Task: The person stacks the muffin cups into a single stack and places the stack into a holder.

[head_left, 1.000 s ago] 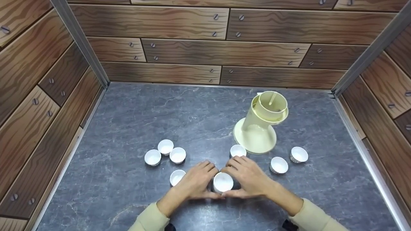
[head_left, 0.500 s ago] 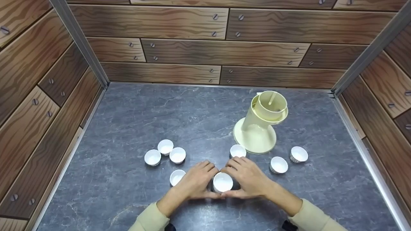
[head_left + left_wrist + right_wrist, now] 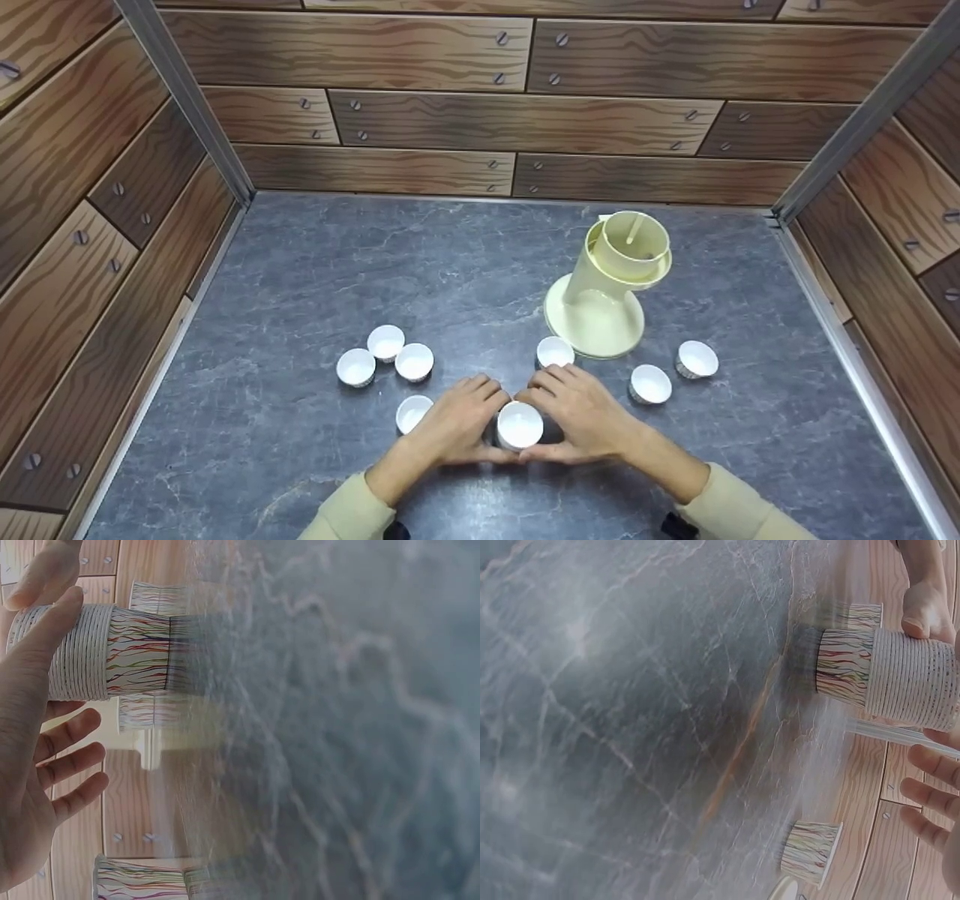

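Observation:
A tall stack of white paper cups (image 3: pixel 520 425) with coloured squiggle sides (image 3: pixel 112 652) (image 3: pixel 889 675) stands on the grey marble-look table (image 3: pixel 375 262) near its front edge. Both hands cup around it. My left hand (image 3: pixel 469 427) lays its thumb along the stack's near side, while its other fingers (image 3: pixel 71 765) spread loosely beside the stack. My right hand (image 3: pixel 577 420) mirrors it from the right, its fingers (image 3: pixel 934 765) extended and off the stack. The thumbs meet in front and the index fingers behind.
Single cups lie scattered: three at left (image 3: pixel 386 342), one by the left hand (image 3: pixel 413 413), one behind the hands (image 3: pixel 556 351), two at right (image 3: pixel 651 383). A cream cone-footed cup dispenser (image 3: pixel 600 307) stands behind. Wood-print walls (image 3: pixel 90 225) enclose three sides.

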Demonstrator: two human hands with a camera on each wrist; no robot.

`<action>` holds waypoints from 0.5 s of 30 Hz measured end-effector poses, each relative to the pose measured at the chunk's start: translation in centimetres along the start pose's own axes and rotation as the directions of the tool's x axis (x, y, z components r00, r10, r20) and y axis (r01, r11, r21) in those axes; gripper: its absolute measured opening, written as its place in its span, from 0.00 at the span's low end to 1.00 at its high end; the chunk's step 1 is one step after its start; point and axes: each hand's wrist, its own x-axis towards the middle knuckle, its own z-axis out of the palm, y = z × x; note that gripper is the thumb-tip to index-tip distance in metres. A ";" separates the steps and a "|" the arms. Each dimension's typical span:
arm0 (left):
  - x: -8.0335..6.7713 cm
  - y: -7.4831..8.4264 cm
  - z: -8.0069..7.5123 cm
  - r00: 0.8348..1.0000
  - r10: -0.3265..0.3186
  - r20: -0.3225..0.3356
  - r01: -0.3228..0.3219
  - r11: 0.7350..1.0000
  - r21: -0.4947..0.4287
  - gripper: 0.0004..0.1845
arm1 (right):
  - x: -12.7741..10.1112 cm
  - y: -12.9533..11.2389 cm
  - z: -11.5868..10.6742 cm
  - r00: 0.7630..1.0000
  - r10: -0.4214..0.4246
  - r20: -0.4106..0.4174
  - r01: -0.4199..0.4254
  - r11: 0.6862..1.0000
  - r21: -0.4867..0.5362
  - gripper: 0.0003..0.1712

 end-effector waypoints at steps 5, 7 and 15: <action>0.0 0.0 0.1 1.000 0.005 -0.029 -0.005 1.000 -0.007 0.41 | -0.1 0.3 -0.5 1.000 0.011 0.006 -0.011 1.000 -0.003 0.42; -0.1 0.0 0.1 0.999 0.007 -0.039 -0.008 1.000 -0.004 0.40 | 0.0 0.5 -0.8 1.000 0.011 0.010 -0.010 1.000 -0.011 0.42; 0.0 0.1 0.1 1.000 -0.001 -0.031 0.000 1.000 -0.016 0.38 | 0.2 1.8 -2.2 1.000 0.006 -0.014 -0.006 1.000 -0.025 0.43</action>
